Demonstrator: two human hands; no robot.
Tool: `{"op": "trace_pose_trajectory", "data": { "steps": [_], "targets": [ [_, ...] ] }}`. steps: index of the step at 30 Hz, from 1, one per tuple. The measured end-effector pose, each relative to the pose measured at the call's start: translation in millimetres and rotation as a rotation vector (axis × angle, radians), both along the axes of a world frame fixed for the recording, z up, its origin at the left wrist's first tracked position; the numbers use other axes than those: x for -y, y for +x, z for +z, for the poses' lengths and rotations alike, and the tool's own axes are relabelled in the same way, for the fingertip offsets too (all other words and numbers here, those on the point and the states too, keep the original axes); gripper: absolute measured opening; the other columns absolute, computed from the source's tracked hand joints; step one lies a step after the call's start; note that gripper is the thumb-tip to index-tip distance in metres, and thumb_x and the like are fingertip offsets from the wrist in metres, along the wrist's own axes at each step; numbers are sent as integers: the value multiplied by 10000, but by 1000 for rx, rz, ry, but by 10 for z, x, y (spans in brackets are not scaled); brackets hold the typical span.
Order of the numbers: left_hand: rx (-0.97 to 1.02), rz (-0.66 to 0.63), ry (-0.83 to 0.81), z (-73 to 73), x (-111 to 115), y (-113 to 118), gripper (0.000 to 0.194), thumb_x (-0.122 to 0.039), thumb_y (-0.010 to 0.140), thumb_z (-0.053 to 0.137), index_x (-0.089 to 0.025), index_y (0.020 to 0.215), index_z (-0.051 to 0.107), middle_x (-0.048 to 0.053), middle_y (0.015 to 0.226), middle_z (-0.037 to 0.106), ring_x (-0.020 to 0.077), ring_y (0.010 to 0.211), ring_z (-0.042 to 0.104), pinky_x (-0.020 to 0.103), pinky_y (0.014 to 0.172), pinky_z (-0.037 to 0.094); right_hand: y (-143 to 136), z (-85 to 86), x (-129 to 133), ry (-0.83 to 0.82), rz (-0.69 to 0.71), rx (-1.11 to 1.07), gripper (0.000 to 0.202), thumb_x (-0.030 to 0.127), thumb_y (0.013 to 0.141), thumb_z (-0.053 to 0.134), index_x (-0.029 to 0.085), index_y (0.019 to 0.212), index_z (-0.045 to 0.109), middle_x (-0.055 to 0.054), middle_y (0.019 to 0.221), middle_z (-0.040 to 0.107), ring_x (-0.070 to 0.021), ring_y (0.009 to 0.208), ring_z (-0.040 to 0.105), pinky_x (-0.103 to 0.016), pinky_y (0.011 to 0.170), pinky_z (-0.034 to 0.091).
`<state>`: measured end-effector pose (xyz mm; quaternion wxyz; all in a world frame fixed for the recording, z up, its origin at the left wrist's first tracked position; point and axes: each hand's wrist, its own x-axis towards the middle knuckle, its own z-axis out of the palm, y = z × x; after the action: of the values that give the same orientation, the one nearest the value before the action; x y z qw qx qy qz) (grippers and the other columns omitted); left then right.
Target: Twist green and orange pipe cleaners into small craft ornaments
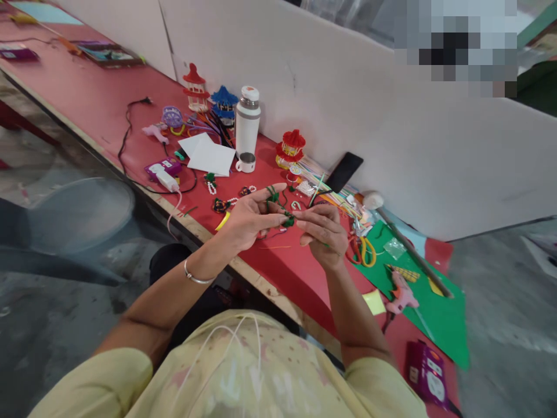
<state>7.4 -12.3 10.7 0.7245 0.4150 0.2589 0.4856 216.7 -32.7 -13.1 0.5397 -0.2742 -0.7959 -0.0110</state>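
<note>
Between my two hands, above the red table (300,284), is a small dark green yarn-like piece (288,220). My left hand (250,217) pinches it between thumb and finger, with a green strand (272,194) looped around its raised fingers. Close against the piece from the other side, my right hand (324,232) has its fingertips pressed together on it; a bit of green shows below its palm. Dark beaded ornaments (220,205) with white beads lie just left of my left hand. Orange- and yellow-handled scissors (368,253) rest right of my right hand.
A white thermos (248,125) stands by the partition, near red and blue fuzzy pagoda models (195,90). A phone (345,172) leans on colourful pipe cleaners. A pink glue gun (401,296) and a stick lie on the green sheet (448,325). Cords cross the table's left side.
</note>
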Motion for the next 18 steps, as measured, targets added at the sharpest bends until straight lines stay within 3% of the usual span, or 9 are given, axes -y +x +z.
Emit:
{"op": "trace_pose_trajectory", "data": {
  "steps": [7,18],
  "targets": [
    [-19,-21,2,0,-22,-24,758,-181,616,872,-188,1334,627,-8,736,673,47,486,528,142,368,318,81,8,40,-39,11,31,353,444,851,738,400,1200,712,6,1115,781,-233,1015,682,-450,863,569],
    [-90,-48,53,34,-53,-55,662,-153,630,825,-148,1272,662,-6,749,667,27,452,485,144,381,370,189,167,95,-69,54,135,467,335,815,798,418,1259,679,23,1118,782,-244,1016,668,-439,829,572]
  ]
}}
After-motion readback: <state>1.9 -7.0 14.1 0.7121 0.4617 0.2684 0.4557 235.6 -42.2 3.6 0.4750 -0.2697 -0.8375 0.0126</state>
